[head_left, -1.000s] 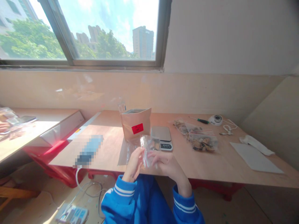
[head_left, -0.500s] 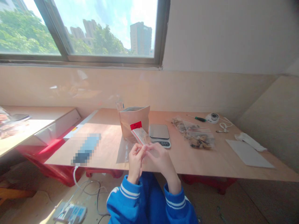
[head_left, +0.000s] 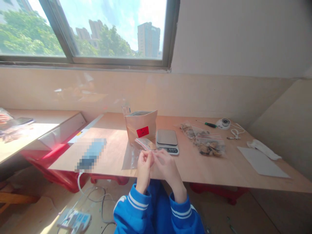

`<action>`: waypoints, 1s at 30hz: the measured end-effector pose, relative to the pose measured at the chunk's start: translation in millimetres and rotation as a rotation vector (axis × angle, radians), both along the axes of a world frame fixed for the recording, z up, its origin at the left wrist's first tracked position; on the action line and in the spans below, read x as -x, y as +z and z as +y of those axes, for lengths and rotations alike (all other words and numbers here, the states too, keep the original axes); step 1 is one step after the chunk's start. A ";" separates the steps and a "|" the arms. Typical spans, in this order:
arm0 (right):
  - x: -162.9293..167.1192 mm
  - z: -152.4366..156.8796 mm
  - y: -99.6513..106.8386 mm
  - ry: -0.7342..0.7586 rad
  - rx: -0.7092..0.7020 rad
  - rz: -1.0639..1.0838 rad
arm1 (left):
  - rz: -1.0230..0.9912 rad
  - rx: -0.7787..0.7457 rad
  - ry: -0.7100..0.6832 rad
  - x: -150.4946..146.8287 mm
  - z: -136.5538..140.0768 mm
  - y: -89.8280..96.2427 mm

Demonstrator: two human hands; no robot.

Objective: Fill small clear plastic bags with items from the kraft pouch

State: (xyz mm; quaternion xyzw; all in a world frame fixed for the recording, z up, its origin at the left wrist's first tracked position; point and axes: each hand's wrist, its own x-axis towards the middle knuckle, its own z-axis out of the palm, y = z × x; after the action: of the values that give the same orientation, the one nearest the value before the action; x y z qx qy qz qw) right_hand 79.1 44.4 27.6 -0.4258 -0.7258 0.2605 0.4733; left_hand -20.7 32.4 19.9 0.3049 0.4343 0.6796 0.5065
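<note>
Tan worktop [head_left: 200, 170] runs along a wall [head_left: 234, 42], cream below and grey-white above, with a window [head_left: 117, 29] at upper left and sunlight across the worktop's left part; a second worktop [head_left: 52, 117] at far left has another person's hand [head_left: 3, 118] over it. One small clear bag [head_left: 146, 143] with a red seal line and something brown inside sits just beyond the fingertips, in front of the pouch [head_left: 133, 128]. Fingers of the left hand [head_left: 143, 165] and right hand [head_left: 169, 166] meet at its near end, pinching it between thumbs and forefingers, the exact grip partly hidden. Counted, there are one upright brown pouch with one red label [head_left: 142, 132], one scale [head_left: 167, 137] just right of it, one phone-like blurred shape [head_left: 91, 154], one screwdriver [head_left: 210, 124], one dome camera [head_left: 224, 123], one cloth [head_left: 264, 149] and one white sheet [head_left: 263, 164]. At least two filled bags [head_left: 211, 148] overlap right of the scale; their exact number is unclear.
</note>
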 end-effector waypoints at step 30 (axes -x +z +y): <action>-9.3 3.0 -0.6 -0.208 0.003 0.146 | 0.247 -0.110 -0.113 -0.1 -5.9 5.1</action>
State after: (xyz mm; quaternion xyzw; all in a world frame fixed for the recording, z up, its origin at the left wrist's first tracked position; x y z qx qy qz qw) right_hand 88.4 47.5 27.0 -0.4795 -0.6408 0.2415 0.5487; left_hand -20.6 26.6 25.0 0.4374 0.4378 0.6301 0.4691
